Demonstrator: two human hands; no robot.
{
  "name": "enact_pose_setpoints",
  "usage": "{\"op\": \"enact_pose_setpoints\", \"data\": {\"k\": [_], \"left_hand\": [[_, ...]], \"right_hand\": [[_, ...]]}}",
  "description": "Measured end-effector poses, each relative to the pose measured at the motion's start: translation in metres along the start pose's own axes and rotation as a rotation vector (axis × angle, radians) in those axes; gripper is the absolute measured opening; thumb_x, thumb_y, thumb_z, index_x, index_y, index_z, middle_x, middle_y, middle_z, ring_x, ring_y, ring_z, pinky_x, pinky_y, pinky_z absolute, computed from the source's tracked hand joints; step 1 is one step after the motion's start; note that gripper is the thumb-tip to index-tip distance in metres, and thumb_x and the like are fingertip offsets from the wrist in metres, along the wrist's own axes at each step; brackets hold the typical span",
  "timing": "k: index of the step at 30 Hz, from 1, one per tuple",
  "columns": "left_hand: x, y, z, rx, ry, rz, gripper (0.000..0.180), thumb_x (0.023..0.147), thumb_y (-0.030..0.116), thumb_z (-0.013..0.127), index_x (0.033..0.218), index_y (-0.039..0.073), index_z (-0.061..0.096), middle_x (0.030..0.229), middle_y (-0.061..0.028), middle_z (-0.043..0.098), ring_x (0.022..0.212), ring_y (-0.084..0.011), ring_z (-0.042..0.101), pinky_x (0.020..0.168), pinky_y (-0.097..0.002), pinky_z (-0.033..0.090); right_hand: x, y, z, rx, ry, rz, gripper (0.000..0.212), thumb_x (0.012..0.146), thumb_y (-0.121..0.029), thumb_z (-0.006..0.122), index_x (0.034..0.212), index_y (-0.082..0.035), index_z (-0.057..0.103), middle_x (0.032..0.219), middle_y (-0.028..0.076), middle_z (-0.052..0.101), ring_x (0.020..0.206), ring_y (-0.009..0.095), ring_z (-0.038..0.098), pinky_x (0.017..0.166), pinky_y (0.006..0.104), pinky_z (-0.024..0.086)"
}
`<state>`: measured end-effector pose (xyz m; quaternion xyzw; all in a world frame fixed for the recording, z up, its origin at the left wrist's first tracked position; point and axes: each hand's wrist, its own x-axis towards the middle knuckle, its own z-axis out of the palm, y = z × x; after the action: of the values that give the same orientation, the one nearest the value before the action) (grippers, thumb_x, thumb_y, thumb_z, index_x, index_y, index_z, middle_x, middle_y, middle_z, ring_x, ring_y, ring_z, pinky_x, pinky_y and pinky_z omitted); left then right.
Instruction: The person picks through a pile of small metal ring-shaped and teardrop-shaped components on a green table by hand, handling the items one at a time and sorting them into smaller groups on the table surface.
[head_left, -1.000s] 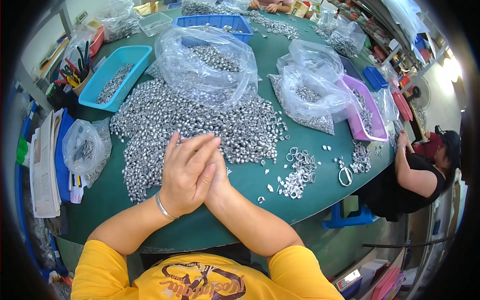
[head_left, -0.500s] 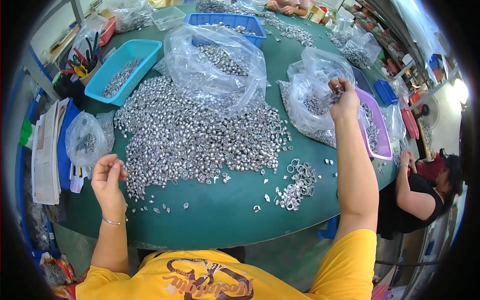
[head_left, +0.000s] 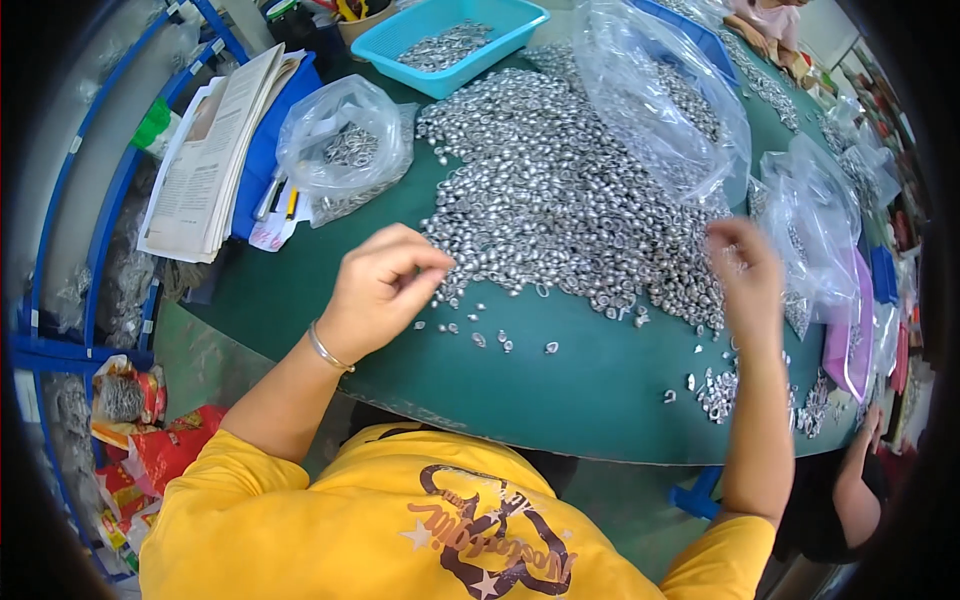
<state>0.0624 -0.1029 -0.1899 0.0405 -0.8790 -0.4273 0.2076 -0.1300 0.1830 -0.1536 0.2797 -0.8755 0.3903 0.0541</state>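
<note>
A wide heap of small silvery dome-shaped metal pieces (head_left: 560,180) is spread over the green table (head_left: 470,390). My left hand (head_left: 380,285) is at the heap's near left edge, thumb and fingers pinched together; whatever they might hold is hidden. Over the heap's right side is my right hand (head_left: 748,280), its fingers curled and smeared by motion, so what it holds cannot be told. A few loose pieces (head_left: 551,348) lie between the heap and the table's near edge. A smaller group of silvery rings and scraps (head_left: 718,395) lies partly behind my right forearm.
An open clear bag (head_left: 660,110) stands on the heap. Farther right are another clear bag (head_left: 815,235) and a purple tray (head_left: 850,340). A turquoise basket (head_left: 450,50), a small bag (head_left: 345,140) and newspapers (head_left: 215,165) line the left. Other people sit at the far and right sides.
My right hand has come back from the clear bag at the right to the heap. My left hand stays by the heap's left edge, pinched. The view has swung left.
</note>
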Motion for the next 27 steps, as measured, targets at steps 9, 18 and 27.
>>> {"op": "enact_pose_setpoints", "data": {"k": [9,18,27], "left_hand": [[0.014,-0.027,0.036,0.217,-0.307,0.45,0.013,0.065,0.006,0.071,0.076,0.006,0.063,0.075,-0.0051,0.055,0.073,-0.0253,0.053,0.066,-0.0348,0.043],[0.022,-0.023,0.02,-0.752,-0.441,-0.343,0.012,0.078,-0.001,0.055,0.09,0.002,0.055,0.076,-0.0016,0.057,0.062,-0.0068,0.051,0.055,-0.021,0.043],[0.001,-0.029,0.028,0.106,-0.419,0.327,0.01,0.071,0.004,0.067,0.078,0.006,0.061,0.073,-0.0083,0.052,0.067,-0.0265,0.056,0.058,-0.0349,0.046]], "right_hand": [[-0.073,-0.063,0.111,-0.127,-0.304,-0.435,0.011,0.067,-0.008,0.069,0.075,-0.009,0.062,0.073,0.003,0.056,0.075,0.022,0.052,0.071,0.0362,0.035],[-0.061,-0.056,0.096,0.523,-0.459,0.278,0.004,0.078,-0.003,0.059,0.081,-0.003,0.061,0.074,-0.003,0.055,0.065,0.002,0.047,0.054,0.0178,0.039],[-0.069,-0.055,0.106,0.556,-0.538,0.171,0.006,0.081,-0.008,0.06,0.08,-0.002,0.06,0.066,0.0,0.056,0.056,0.01,0.051,0.05,0.0236,0.04]]}}
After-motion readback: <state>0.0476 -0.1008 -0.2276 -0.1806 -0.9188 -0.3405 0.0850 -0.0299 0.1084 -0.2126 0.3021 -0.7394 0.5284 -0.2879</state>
